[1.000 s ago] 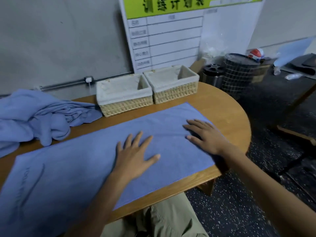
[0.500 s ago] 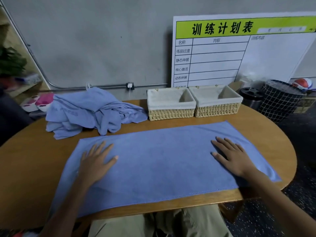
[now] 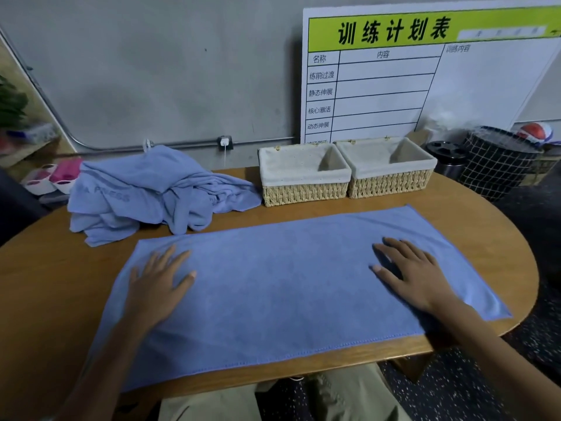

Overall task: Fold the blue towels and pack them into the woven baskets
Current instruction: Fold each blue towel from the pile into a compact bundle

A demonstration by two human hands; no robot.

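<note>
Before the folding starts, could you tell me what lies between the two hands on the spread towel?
In the head view, only bare, flat blue towel lies between the left hand and right hand; nothing else rests on that stretch.

A spread towel [image 3: 282, 287] is laid flat along the near edge of the surface [image 3: 48, 293]. The left hand [image 3: 158, 284] is rested on its left part, the right hand [image 3: 416, 278] on its right part. Behind it, to the left, a heap of towels [image 3: 145, 196] is piled. Two baskets [image 3: 303, 177] [image 3: 388, 168] are set side by side, touching, at the back, just right of the heap. A board [image 3: 425, 80] is propped against the wall behind them.
</note>
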